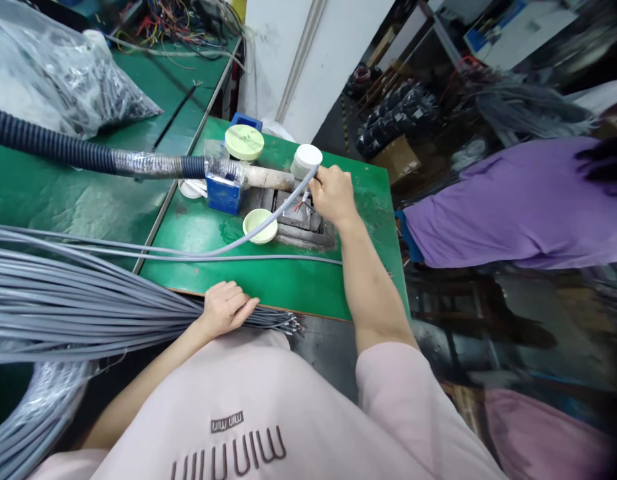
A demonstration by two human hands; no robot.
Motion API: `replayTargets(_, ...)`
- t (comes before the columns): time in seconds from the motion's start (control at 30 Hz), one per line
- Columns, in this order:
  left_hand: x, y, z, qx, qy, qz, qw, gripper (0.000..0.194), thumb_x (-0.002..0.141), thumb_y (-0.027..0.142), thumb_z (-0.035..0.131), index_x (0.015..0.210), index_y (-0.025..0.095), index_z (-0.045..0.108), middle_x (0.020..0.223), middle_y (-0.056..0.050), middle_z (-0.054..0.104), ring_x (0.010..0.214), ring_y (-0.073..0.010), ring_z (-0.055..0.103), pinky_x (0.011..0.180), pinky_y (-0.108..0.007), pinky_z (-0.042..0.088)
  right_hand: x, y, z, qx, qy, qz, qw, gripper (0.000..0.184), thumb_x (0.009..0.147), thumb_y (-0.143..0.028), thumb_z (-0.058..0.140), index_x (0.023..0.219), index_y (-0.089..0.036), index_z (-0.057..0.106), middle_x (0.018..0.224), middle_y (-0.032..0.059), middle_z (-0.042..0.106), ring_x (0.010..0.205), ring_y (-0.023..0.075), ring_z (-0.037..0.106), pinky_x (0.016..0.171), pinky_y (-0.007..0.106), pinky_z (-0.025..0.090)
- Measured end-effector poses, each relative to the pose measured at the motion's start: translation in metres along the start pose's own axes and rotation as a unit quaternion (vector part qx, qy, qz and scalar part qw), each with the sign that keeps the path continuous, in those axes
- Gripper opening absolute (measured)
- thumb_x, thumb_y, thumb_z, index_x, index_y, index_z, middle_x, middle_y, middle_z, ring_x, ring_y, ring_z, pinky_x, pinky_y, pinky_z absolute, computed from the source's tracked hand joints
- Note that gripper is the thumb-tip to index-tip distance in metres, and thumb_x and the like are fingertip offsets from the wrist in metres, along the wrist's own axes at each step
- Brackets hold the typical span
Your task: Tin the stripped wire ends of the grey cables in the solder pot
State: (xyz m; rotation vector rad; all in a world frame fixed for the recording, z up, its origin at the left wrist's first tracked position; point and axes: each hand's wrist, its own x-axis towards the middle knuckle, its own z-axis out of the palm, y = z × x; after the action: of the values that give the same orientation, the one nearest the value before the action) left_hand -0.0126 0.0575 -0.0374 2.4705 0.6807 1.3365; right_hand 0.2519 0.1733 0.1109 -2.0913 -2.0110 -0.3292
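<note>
My right hand (332,192) is closed on the end of a grey cable (227,247) above the green table. From its fingers the cable curves back to the left. Thin stripped wires (302,203) show just below the hand, over a dark, soiled metal block (313,235). At the table's front edge, my left hand (225,309) is closed over a thick bundle of grey cables (103,303). The stripped ends (293,323) of that bundle stick out to the right, by my shirt.
A ribbed hose (158,164) with a pale nozzle (268,178) reaches toward the block through a blue holder (223,194). A small yellowish dish (260,227), a white-capped jar (307,160) and a yellow-lidded tub (244,142) stand around it. A person in purple (523,200) is at right.
</note>
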Motion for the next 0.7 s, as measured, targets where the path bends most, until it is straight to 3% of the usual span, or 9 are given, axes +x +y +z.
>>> replayTargets(0.23,0.0,0.0,0.0,0.0,-0.007,-0.004,1.0,0.023,0.084,0.021,0.061,0.063,0.017,0.054,0.052,0.003,0.046,0.054,-0.0117,0.038,0.054,-0.029,0.026,0.007,0.006,0.013,-0.008,-0.043,0.038,0.998,0.026,0.093,-0.03,0.039,0.087,-0.017,0.06,0.09,0.014,0.063,0.093,0.029,0.052,0.078,0.039,0.034)
replayTargets(0.57,-0.001,0.0,0.004,0.003,-0.013,-0.008,1.0,0.025,0.085,0.022,0.06,0.06,0.017,0.056,0.051,0.002,0.048,0.053,-0.0115,0.04,0.053,-0.029,0.026,0.012,0.013,0.028,-0.003,-0.048,0.04,0.998,0.022,0.09,-0.027,0.044,0.088,-0.016,0.063,0.087,0.0147,0.064,0.088,0.0282,0.052,0.077,0.039,0.035)
replayTargets(0.63,0.003,0.003,0.0,-0.019,-0.03,-0.038,0.999,0.027,0.085,0.024,0.059,0.059,0.017,0.058,0.05,0.001,0.05,0.052,-0.0114,0.042,0.053,-0.029,0.027,0.009,0.013,0.025,0.005,-0.036,0.032,0.999,0.022,0.09,-0.028,0.044,0.086,-0.016,0.063,0.084,0.0136,0.064,0.086,0.0277,0.052,0.077,0.04,0.035)
replayTargets(0.7,0.011,0.006,-0.016,-0.119,-0.089,-0.108,0.983,0.027,0.087,0.03,0.057,0.064,0.017,0.062,0.052,-0.001,0.056,0.052,-0.0116,0.048,0.053,-0.027,0.032,0.0,0.011,0.014,0.02,-0.007,0.007,1.0,0.026,0.092,-0.03,0.042,0.085,-0.017,0.063,0.081,0.0117,0.063,0.085,0.027,0.053,0.078,0.04,0.036)
